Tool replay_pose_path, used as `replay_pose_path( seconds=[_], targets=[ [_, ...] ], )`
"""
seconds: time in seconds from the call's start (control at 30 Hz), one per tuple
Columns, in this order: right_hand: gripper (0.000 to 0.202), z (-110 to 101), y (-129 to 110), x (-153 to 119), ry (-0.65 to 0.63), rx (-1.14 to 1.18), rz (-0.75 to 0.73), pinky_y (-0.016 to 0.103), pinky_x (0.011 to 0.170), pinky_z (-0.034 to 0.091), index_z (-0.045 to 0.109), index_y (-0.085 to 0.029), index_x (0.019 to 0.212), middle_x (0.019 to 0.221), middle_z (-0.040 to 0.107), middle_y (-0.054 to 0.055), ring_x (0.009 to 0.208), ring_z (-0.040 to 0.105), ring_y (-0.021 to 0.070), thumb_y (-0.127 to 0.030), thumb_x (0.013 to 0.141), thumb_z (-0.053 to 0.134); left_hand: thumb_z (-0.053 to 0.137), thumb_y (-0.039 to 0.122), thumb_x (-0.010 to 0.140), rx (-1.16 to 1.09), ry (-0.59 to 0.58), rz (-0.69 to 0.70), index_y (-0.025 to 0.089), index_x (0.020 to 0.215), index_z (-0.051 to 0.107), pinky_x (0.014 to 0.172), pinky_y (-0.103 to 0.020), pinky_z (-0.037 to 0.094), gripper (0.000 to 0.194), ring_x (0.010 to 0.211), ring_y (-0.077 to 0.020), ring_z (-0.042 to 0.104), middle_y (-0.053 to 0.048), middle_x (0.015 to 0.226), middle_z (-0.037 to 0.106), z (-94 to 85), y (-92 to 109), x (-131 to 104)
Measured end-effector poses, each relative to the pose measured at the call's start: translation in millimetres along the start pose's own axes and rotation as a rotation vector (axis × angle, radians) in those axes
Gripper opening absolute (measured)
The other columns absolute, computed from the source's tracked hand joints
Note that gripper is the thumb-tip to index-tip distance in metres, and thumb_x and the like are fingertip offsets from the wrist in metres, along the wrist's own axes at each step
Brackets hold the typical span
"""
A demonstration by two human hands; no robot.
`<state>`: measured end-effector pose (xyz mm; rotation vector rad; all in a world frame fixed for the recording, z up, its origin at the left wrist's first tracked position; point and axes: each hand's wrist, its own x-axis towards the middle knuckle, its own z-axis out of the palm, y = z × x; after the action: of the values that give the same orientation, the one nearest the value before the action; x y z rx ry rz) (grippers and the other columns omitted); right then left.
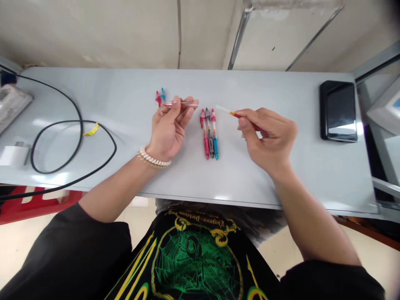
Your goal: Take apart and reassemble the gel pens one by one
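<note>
Between the thumb and fingers of my left hand is a clear pen barrel with a red end, pointing right. My right hand pinches a red pen part with a yellow band and a pale, see-through tip aimed left at the barrel. The two parts are apart. On the table between my hands lie three pens side by side: a pink one, a grey one and one with a blue grip. Behind my left hand, a red pen and a blue pen are partly hidden.
A black cable with a yellow tag loops over the left of the table. A white block-shaped item sits near the left front edge. A black device lies at the right. The wall stands behind.
</note>
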<state>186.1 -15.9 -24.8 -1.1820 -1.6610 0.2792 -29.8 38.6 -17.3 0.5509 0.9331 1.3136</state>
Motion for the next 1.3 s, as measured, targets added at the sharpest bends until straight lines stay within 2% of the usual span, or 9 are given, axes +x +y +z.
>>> replay_pose_path(
  seconds=[0.13,0.27,0.43,0.57,0.67,0.8,0.93,1.03,1.3],
  targets=[
    [0.022,-0.5,-7.2,0.1,0.007,0.080,0.068,0.031,0.059,0.055,0.084,-0.028,0.106,0.074,0.070,0.000,0.057,0.059,0.0129,-0.039,0.105,0.065,0.058,0.020,0.110,0.014,-0.047,-0.075,0.017,0.086,0.072,0.108,-0.018,0.060,0.028,0.126,-0.0164,0.074,-0.005,0.105,0.081,-3.7,-2.0,2.7],
    [0.022,5.9,-14.5,-2.3,-0.037,0.089,0.020,0.030,0.058,0.054,0.084,-0.027,0.105,0.074,0.072,0.001,0.059,0.060,0.0130,-0.038,0.105,0.065,0.065,0.026,0.108,0.061,-0.150,-0.120,0.019,0.086,0.076,0.094,-0.010,0.063,0.025,0.109,-0.0124,0.080,-0.004,0.105,0.081,-6.7,-7.8,2.2],
    [0.020,12.4,-11.1,-5.0,-0.025,0.026,-0.086,0.029,0.060,0.053,0.083,-0.027,0.108,0.077,0.072,0.001,0.062,0.060,0.0130,-0.028,0.105,0.063,0.066,0.023,0.107,0.131,-0.210,-0.080,0.019,0.088,0.073,0.086,-0.014,0.066,0.021,0.099,-0.0120,0.081,-0.003,0.102,0.083,-3.1,-12.0,-6.3],
    [0.025,18.2,-5.2,-8.2,-0.037,-0.003,-0.169,0.030,0.068,0.058,0.080,-0.027,0.115,0.093,0.078,0.004,0.076,0.069,0.0153,-0.019,0.104,0.060,0.078,0.026,0.099,0.171,-0.259,-0.004,0.020,0.090,0.071,0.084,-0.022,0.067,0.013,0.091,-0.0139,0.081,-0.002,0.098,0.083,2.0,-20.2,-17.5],
    [0.024,17.0,-5.4,-8.3,-0.018,0.021,-0.202,0.030,0.070,0.059,0.080,-0.026,0.116,0.098,0.079,0.005,0.080,0.071,0.0155,-0.018,0.104,0.060,0.068,0.022,0.106,0.155,-0.216,-0.025,0.020,0.090,0.073,0.090,-0.023,0.066,0.017,0.095,-0.0130,0.081,-0.001,0.101,0.083,2.7,-22.0,-16.8],
    [0.019,8.9,-9.4,-5.3,-0.006,0.006,-0.102,0.032,0.066,0.058,0.081,-0.027,0.110,0.090,0.077,0.004,0.073,0.067,0.0159,-0.024,0.104,0.063,0.051,0.019,0.113,0.110,-0.099,-0.056,0.019,0.089,0.074,0.099,-0.020,0.065,0.034,0.113,-0.0136,0.078,-0.001,0.106,0.082,-0.2,-14.0,-6.1],
    [0.021,10.1,-10.7,-6.1,-0.051,0.019,-0.152,0.032,0.064,0.056,0.081,-0.028,0.109,0.089,0.077,0.004,0.071,0.066,0.0155,-0.021,0.104,0.061,0.051,0.017,0.113,0.070,-0.179,-0.048,0.017,0.089,0.075,0.091,-0.015,0.064,0.033,0.107,-0.0109,0.080,-0.003,0.105,0.081,-1.8,-12.4,-7.1],
    [0.024,13.9,-9.9,-8.4,-0.082,0.014,-0.182,0.032,0.063,0.056,0.081,-0.029,0.110,0.090,0.077,0.004,0.071,0.067,0.0157,-0.018,0.103,0.060,0.059,0.019,0.110,0.077,-0.275,-0.004,0.018,0.092,0.075,0.085,-0.018,0.066,0.024,0.099,-0.0122,0.081,-0.002,0.103,0.083,-1.1,-17.4,-13.8],
    [0.021,6.5,-8.6,-5.4,-0.035,-0.005,-0.137,0.035,0.065,0.059,0.081,-0.032,0.110,0.090,0.077,0.004,0.073,0.067,0.0177,-0.024,0.103,0.063,0.055,0.017,0.112,0.058,-0.211,-0.005,0.019,0.088,0.075,0.090,-0.016,0.065,0.031,0.103,-0.0107,0.081,0.001,0.100,0.083,-1.2,-12.0,-11.5]
  ],
)
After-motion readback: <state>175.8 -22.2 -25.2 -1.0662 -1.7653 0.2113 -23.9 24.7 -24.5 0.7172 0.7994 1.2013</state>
